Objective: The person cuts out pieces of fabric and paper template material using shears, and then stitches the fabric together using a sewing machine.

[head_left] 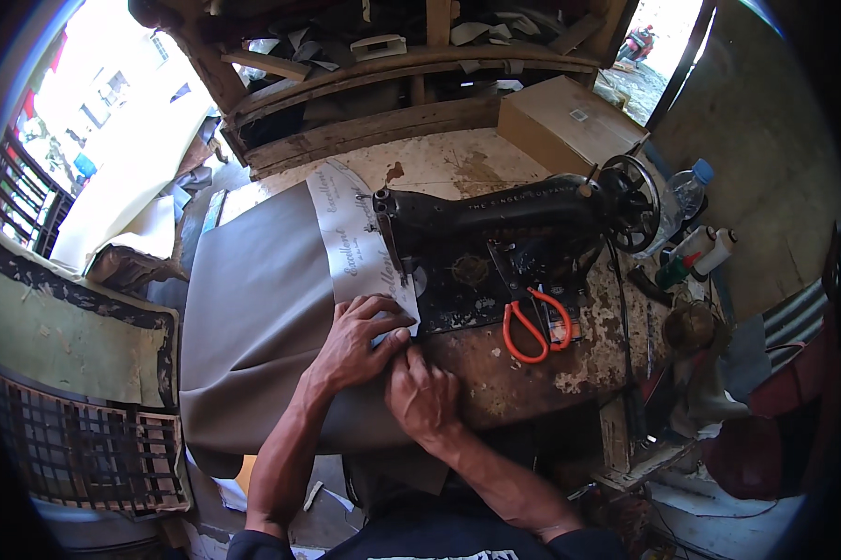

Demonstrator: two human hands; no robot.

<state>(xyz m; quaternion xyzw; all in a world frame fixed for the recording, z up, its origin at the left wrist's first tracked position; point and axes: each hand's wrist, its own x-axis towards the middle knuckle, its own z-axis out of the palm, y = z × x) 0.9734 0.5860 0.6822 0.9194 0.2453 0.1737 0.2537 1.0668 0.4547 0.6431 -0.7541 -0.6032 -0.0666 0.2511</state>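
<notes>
A large sheet of grey-brown leatherette (262,271) lies over the left part of the sewing table and hangs past its front edge. Along its right side runs a pale strip with printed lettering, the backing (346,233), passing under the needle end of a black sewing machine (495,219). My left hand (357,341) bears on the strip just in front of the needle area, fingers bent and thumb against the edge. Close beside it, my right hand (422,397) is closed, pinching the sheet's near corner; its fingertips are partly hidden.
Orange-handled scissors (537,327) rest against the machine bed. To the right stand a clear bottle (689,187) with a blue cap and thread spools (714,252). Behind the machine are a cardboard box (574,121) and a wooden frame (374,131) holding scraps.
</notes>
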